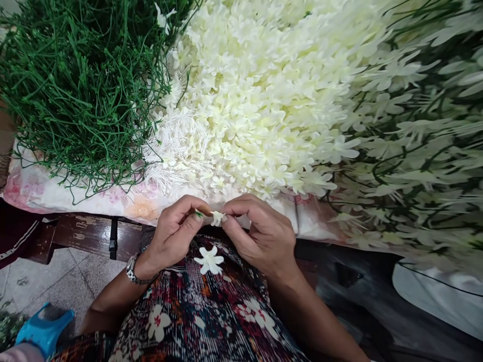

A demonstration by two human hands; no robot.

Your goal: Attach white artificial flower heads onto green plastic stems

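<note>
Both hands meet in front of the table edge, fingertips almost touching. My left hand (177, 229) is closed in a pinch, with a bit of green artificial stem (198, 214) showing between thumb and forefinger. A small white artificial flower piece (218, 218) sits between the two hands, pinched by the thumb and forefinger of my right hand (262, 231). Just below the hands is a larger white flower (209, 260) with spread petals, over the patterned clothing; whether it hangs or lies there I cannot tell.
A heap of green plastic stems (83, 90) covers the table's left side. Loose cream-white petals (264, 100) are piled in the middle, beside thin white stamens (175, 146). Finished-looking flower sprays (407, 151) lie at right. A blue stool (45, 327) stands on the floor.
</note>
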